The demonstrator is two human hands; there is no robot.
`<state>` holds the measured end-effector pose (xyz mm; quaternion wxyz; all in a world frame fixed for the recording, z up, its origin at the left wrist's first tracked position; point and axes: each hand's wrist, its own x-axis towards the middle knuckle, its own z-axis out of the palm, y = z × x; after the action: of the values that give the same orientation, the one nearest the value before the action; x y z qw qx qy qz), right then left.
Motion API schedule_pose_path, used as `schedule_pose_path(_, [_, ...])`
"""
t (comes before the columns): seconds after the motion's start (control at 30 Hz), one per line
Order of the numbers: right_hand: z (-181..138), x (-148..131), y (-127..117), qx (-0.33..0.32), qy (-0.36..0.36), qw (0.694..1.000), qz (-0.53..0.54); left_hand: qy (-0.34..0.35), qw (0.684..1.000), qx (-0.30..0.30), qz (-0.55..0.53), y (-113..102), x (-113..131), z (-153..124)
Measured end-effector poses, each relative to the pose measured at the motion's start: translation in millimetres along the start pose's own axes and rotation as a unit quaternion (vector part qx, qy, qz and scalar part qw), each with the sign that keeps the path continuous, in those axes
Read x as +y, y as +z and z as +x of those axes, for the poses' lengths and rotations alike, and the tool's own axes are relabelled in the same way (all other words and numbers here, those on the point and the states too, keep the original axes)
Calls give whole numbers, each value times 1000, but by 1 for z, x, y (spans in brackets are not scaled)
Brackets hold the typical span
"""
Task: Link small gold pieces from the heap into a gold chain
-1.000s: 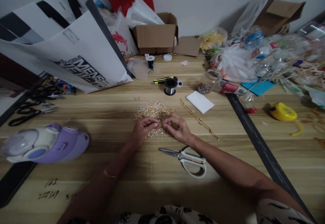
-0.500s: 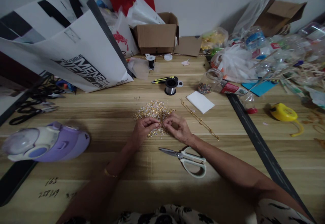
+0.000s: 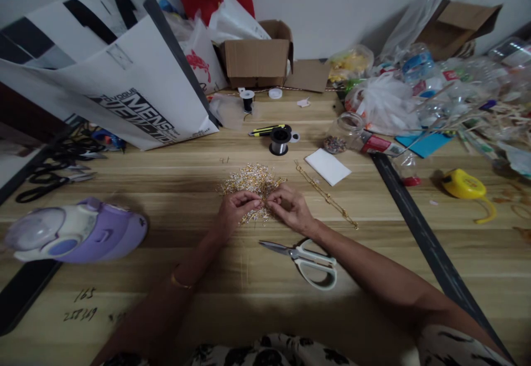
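Left hand (image 3: 234,209) and right hand (image 3: 290,208) fingertip to fingertip at near edge of gold pin pile (image 3: 252,180) mid-counter (image 3: 166,189), both pinching something too small to identify, scissors (image 3: 305,260) parked just behind right wrist within reach.

Near side of the fingers we note white-handled scissors (image 3: 309,261) lying flat. Beyond them, a wire spool (image 3: 279,140) beside a yellow-black cutter (image 3: 265,130); a cardboard box (image 3: 258,56) farther back. Right: gold chain (image 3: 326,194), white pad (image 3: 327,167), yellow tape measure (image 3: 462,183). Far left: purple bottle (image 3: 77,233), big white bag (image 3: 108,73).
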<state>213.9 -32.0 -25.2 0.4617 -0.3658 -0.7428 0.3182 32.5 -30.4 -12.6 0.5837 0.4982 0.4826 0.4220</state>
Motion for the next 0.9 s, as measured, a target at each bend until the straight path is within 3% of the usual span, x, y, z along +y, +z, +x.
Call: schedule_pose_path(0.9, [-1, 1, 1, 2, 14, 1000, -7, -12, 1000, -6, -7, 2, 5, -1])
